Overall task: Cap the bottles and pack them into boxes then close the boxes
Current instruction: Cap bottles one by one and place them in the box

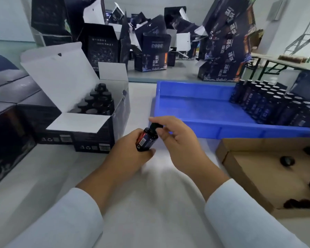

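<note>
Bottle [147, 139], small, dark, labelled, is being held tilted over the white table [150, 194], just in front of the blue tray [195, 97]. Left hand [127, 154] is wrapping its body; right hand [175, 140] is pinching the black cap [155, 126] on the neck. Prob. light, rigid, smooth, maybe glass: best gripped mid-body, cap by the rim. Open box [97, 122] w/ capped bottles is sitting to the left; uncapped bottles [276, 104] are standing at tray's right end; loose caps [287, 161] are lying in a cardboard tray [249, 158].

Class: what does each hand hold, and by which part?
Left hand grips the dark bottle around its body; right hand pinches the black cap at its neck.
</note>
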